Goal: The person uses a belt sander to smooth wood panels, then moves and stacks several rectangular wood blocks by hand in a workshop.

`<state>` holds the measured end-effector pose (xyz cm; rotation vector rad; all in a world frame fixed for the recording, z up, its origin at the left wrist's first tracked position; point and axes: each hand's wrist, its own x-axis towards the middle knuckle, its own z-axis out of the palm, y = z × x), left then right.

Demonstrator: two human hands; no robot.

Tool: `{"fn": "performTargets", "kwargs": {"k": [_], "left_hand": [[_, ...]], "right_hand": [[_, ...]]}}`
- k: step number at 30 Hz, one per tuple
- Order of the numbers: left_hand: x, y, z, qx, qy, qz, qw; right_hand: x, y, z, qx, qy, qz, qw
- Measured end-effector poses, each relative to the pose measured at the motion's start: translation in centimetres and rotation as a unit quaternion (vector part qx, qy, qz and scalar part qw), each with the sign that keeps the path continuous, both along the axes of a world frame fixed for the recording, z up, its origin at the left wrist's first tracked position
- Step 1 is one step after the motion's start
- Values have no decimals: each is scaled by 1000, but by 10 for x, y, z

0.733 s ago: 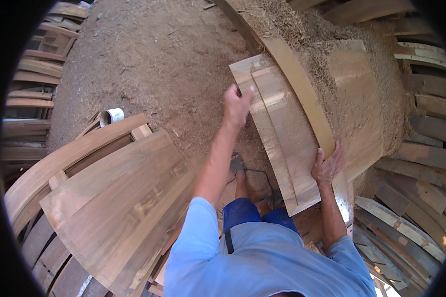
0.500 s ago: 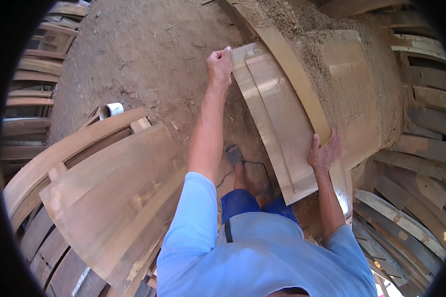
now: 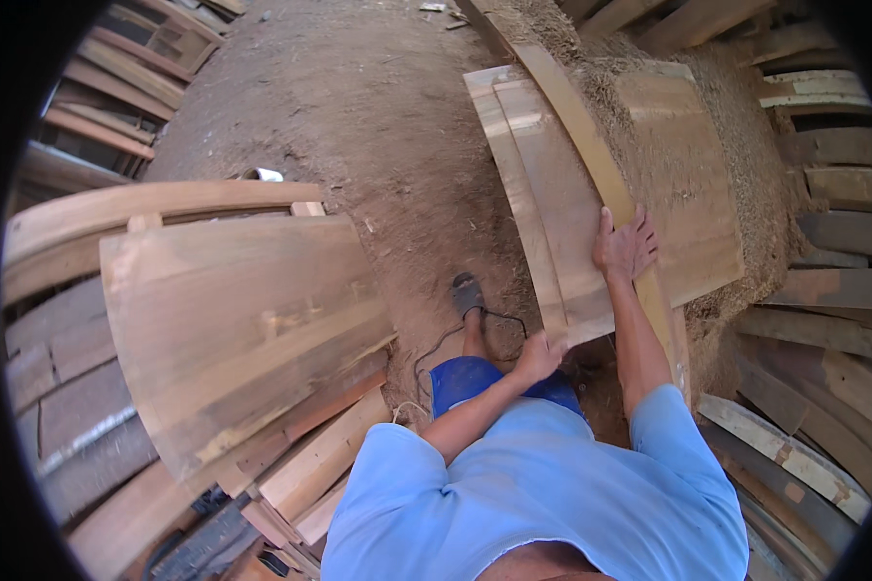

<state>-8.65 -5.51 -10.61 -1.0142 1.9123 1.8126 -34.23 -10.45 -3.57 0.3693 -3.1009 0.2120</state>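
A wide wooden panel with a narrow board along its left edge lies in front of me, to the right. My left hand is closed on the panel's near left corner, close to my shorts. Across the panel runs a long, curved yellowish wooden strip. Resting on this strip is my right hand, fingers spread and thumb apart. Under the strip, the panel's right part carries sawdust and shavings.
Another large wooden panel rests on boards at my left, beside a curved wooden beam. Stacked planks line the right side. A dark cord lies by my sandalled foot. A white cylindrical object sits beyond the left beam.
My left hand has moved from the panel's far left corner to its near left corner. My right hand has shifted slightly farther along the strip. The view has turned somewhat.
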Motion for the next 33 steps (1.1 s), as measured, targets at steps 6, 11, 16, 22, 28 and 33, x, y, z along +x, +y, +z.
{"fn": "performTargets", "kwargs": {"k": [6, 11, 16, 22, 28, 33], "left_hand": [[128, 49, -109, -220, 31, -196, 955], [210, -14, -77, -147, -37, 244, 958], [272, -30, -12, -101, -17, 467, 879], [385, -43, -20, -338, -31, 575, 744], [533, -45, 100, -485, -281, 595, 576], [693, -34, 143, -464, -459, 570, 500]], "right_hand": [[-9, 50, 17, 23, -37, 84, 996], [50, 118, 15, 151, 7, 224, 963], [81, 158, -23, 143, 60, 301, 941], [63, 175, -59, 145, 76, 473, 865], [78, 140, -15, 243, -45, 319, 915], [69, 113, -7, 374, -103, 333, 860]]}}
